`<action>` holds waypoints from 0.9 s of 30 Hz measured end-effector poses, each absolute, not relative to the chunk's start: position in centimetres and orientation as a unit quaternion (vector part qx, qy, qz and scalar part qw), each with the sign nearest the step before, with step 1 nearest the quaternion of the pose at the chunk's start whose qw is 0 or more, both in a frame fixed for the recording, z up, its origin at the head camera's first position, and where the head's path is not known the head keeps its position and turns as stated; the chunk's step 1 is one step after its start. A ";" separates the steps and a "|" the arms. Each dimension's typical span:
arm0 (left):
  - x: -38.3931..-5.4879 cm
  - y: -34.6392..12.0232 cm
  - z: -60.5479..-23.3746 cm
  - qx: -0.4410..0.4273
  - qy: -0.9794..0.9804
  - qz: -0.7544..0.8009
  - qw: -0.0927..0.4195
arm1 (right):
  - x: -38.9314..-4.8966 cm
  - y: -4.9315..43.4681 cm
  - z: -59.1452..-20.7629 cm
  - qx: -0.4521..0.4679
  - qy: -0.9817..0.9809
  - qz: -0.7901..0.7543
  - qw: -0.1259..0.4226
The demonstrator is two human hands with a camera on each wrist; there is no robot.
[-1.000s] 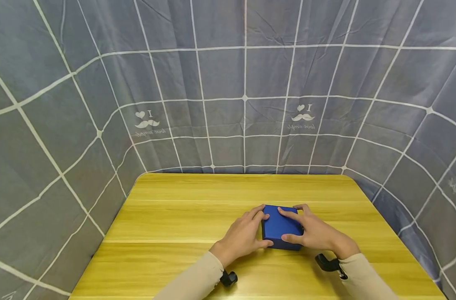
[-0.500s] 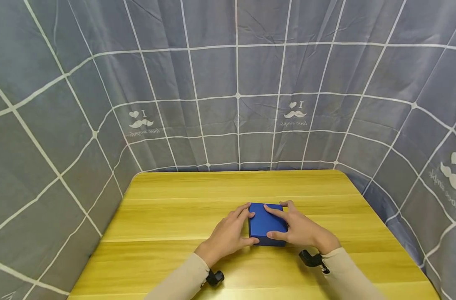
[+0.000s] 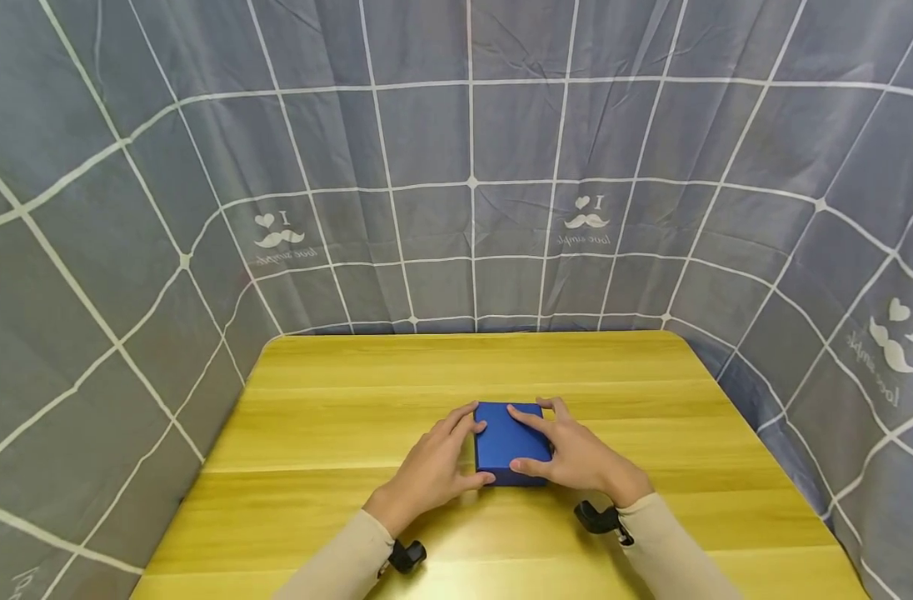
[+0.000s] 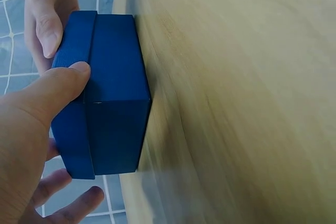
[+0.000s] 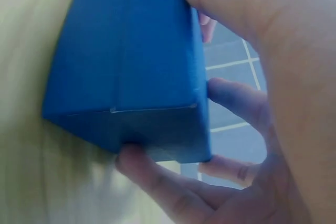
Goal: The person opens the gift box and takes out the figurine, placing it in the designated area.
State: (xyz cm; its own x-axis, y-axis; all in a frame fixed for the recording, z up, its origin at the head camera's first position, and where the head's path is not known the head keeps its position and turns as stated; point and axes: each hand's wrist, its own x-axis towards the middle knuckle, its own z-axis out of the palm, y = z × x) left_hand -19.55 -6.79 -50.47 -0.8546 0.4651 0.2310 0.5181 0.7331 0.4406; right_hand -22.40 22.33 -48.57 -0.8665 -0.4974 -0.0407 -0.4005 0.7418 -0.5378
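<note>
A blue lidded box [image 3: 507,446] sits low at the wooden table, right of the table's middle in the head view. My left hand [image 3: 430,468] holds its left end, thumb at the near side and fingertips along the left edge. In the left wrist view that thumb presses at the lid seam of the box [image 4: 115,59], and two fingers stand off its end. My right hand [image 3: 586,457] grips the right end from above, thumb and index finger on the lid. A fingertip touches the end face of the box [image 5: 152,129] in the right wrist view.
Bare yellow wood of the table [image 3: 336,417] surrounds the box. A grey curtain [image 3: 426,142] with white grid lines hangs behind and along both sides. Black camera mounts [image 3: 407,556] sit on both wrists, below the hands.
Both hands and the blue box between them have moved left across the table. Their hold looks the same throughout. The head view has shifted slightly too.
</note>
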 end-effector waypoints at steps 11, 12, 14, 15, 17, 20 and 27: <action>-19.8 -7.8 -51.1 -0.251 -0.924 -0.290 0.005 | -22.3 22.3 -49.2 -0.244 0.902 -0.333 0.128; -19.9 -7.9 -51.1 -0.249 -0.921 -0.299 -0.004 | -22.3 22.4 -49.2 -0.247 0.896 -0.344 0.132; -20.0 -8.0 -51.2 -0.246 -0.916 -0.315 -0.020 | -22.3 22.5 -49.4 -0.253 0.889 -0.358 0.136; -20.0 -8.2 -51.2 -0.245 -0.914 -0.323 -0.027 | -22.3 22.4 -49.4 -0.255 0.885 -0.364 0.137; -20.1 -8.6 -51.2 -0.245 -0.910 -0.334 -0.035 | -22.2 22.2 -49.5 -0.259 0.881 -0.373 0.136; -20.1 -9.4 -50.9 -0.248 -0.905 -0.343 -0.041 | -22.1 21.6 -49.6 -0.261 0.876 -0.383 0.136; -20.4 -10.4 -50.8 -0.255 -0.897 -0.359 -0.044 | -21.8 21.1 -49.9 -0.271 0.873 -0.383 0.138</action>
State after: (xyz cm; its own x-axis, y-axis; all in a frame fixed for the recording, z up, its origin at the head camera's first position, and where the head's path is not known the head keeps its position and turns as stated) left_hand -20.42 -10.42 -50.83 -0.8658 0.4896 0.1038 0.4259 0.6119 0.6665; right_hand -21.85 21.11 -49.85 -0.8154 -0.5779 -0.0339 -0.3666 0.5607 -0.7424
